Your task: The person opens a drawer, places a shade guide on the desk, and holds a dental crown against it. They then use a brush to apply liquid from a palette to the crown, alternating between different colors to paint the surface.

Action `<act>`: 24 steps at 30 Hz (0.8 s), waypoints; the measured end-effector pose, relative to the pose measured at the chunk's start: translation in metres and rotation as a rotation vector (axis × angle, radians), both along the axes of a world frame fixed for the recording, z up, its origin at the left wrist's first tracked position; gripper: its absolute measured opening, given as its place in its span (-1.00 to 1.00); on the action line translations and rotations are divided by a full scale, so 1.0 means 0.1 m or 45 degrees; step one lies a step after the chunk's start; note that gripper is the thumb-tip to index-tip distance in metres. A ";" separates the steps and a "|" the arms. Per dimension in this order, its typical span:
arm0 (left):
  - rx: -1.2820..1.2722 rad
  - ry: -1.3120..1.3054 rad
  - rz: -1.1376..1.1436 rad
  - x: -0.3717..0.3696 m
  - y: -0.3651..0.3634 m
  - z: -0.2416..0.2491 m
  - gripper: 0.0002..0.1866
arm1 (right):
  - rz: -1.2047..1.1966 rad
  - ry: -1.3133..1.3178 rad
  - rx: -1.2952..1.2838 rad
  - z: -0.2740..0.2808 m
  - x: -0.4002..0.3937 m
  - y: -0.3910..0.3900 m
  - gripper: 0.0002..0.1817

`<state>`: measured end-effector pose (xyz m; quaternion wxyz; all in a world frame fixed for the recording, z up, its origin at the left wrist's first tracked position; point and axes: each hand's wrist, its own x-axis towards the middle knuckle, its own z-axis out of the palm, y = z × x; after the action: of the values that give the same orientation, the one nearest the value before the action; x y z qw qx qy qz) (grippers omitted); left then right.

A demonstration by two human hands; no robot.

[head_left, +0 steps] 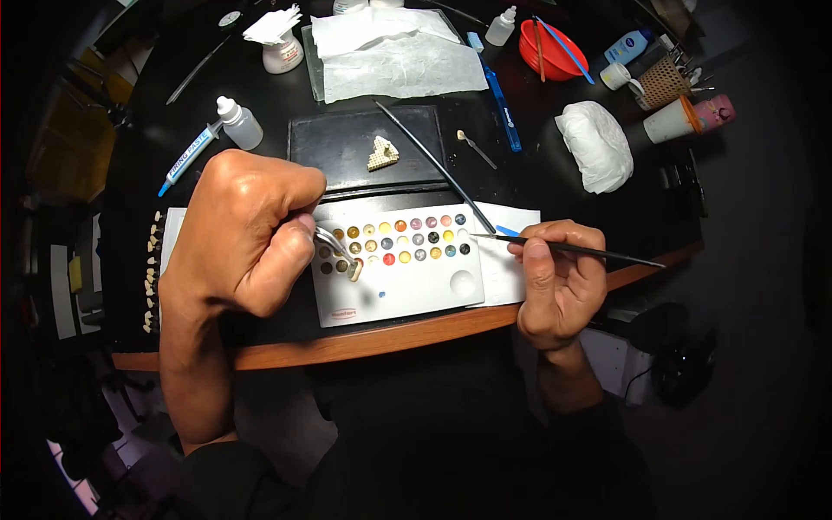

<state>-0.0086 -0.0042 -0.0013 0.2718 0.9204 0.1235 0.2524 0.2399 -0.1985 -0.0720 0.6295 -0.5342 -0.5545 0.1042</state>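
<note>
My left hand [247, 234] is closed round metal tweezers [328, 237], most of which it hides. At their tip a small tooth-shaped crown [356, 270] hangs over the left part of a white palette [407, 293]. Rows of small wells with coloured pastes run across this palette, and a blue dab [382, 295] marks its bare lower area. To the right, my right hand [559, 282] pinches a thin dark brush [598, 251]. The brush's fine tip points left, above the palette's right edge and apart from the crown.
Behind the palette lie a black slab [325, 156], a honeycomb firing tray [382, 156] and a second brush [425, 154]. A dropper bottle [240, 124] and firing paste syringe [189, 159] are left. Crumpled tissue [596, 147] and a red bowl [553, 52] are right.
</note>
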 end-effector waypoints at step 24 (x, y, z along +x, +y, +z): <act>-0.021 -0.014 0.030 -0.04 0.03 -0.02 -0.76 | -0.115 -0.305 -0.116 0.02 0.18 -0.52 -0.87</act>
<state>-0.0123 -0.0009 -0.0033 0.2771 0.9152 0.1352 0.2595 0.2582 -0.2504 -0.0700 0.5377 -0.5954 -0.5959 0.0364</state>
